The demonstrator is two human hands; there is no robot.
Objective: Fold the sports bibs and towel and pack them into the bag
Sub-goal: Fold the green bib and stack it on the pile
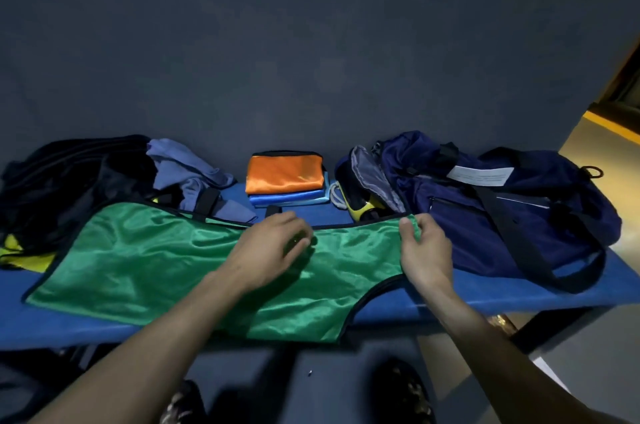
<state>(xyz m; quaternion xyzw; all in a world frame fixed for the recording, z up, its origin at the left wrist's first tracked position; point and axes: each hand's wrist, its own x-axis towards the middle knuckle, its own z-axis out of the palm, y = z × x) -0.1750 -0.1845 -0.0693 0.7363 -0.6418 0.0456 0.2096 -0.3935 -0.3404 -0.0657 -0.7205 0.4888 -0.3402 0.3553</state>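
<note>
A shiny green bib [149, 261] with black trim lies spread across the blue bench [485, 299]. My right hand [424, 250] pinches the bib's far right shoulder strap. Near the bib's neckline my left hand [273, 250] rests on the cloth with curled fingers, seemingly gripping a fold. Behind it sits a folded orange bib [282, 174] on top of folded blue ones [291, 197]. The navy duffel bag [502, 202] stands unzipped at the right. A grey-blue towel [188, 171] lies crumpled at the back left.
A heap of dark cloth [65, 181] with a yellow bib [20, 250] under it fills the bench's left end. A yellow and black object [360, 205] sticks out of the bag's mouth. The dark wall stands right behind the bench. My shoes show below.
</note>
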